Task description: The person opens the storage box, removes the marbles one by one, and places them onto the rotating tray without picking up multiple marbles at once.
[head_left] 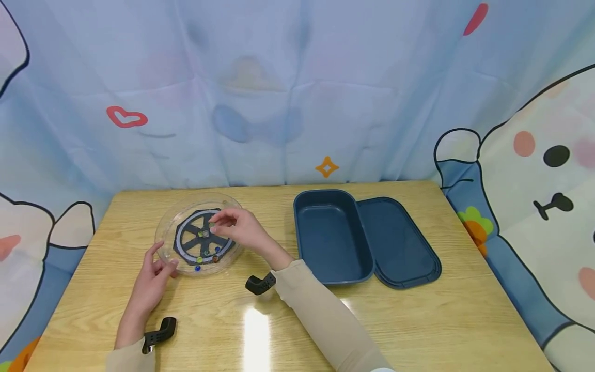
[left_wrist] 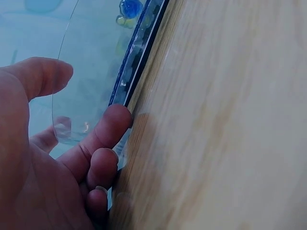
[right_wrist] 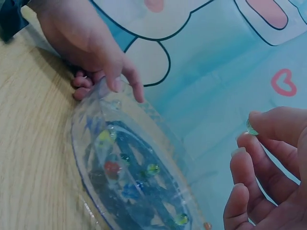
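A clear round plastic dish [head_left: 169, 231] with a black wheel-shaped insert [head_left: 191, 238] holds several coloured marbles [head_left: 207, 256] on the wooden table. My left hand [head_left: 153, 279] grips the dish's near left rim [left_wrist: 64, 122], thumb over the edge and fingers beneath. My right hand [head_left: 237, 227] hovers above the dish and pinches a small green marble [right_wrist: 251, 127] between thumb and forefinger. In the right wrist view the dish [right_wrist: 91, 196] lies below with red, yellow, green and blue marbles [right_wrist: 112, 167].
A dark blue rectangular box [head_left: 332, 235] stands open to the right of the dish, its lid [head_left: 400, 243] lying beside it. The wooden table [head_left: 418, 320] ends against a pale blue cartoon-print curtain [head_left: 279, 93].
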### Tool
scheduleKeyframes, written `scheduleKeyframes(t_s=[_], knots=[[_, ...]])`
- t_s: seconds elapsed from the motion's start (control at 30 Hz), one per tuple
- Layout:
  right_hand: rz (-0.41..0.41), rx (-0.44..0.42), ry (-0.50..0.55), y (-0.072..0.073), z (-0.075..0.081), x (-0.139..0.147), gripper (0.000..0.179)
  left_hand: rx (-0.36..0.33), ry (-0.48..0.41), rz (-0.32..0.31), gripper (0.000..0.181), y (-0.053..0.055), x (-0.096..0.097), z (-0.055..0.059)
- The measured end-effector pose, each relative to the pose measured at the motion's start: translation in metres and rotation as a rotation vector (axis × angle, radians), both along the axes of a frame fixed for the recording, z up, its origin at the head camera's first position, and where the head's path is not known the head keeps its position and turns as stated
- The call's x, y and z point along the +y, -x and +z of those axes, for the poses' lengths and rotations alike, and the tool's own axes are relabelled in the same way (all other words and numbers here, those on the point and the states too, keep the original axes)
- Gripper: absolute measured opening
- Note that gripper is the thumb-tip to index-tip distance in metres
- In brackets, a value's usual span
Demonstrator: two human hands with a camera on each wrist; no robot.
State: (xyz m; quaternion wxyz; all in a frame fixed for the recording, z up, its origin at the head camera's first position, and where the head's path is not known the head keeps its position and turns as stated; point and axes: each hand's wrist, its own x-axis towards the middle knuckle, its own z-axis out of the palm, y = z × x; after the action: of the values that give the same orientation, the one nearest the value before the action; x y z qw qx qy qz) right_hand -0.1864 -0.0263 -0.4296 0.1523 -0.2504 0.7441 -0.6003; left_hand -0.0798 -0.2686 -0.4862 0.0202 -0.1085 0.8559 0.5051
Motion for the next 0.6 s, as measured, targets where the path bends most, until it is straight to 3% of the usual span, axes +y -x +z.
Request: scheduleKeyframes(t_s=[0.6], knots=[[0.015, 0.015, -0.045, -0.0053, -0.0022, 0.0045, 0.022, -0.017, -0.016, -0.021, 0.07, 0.0007, -0.0012, -0.0001]])
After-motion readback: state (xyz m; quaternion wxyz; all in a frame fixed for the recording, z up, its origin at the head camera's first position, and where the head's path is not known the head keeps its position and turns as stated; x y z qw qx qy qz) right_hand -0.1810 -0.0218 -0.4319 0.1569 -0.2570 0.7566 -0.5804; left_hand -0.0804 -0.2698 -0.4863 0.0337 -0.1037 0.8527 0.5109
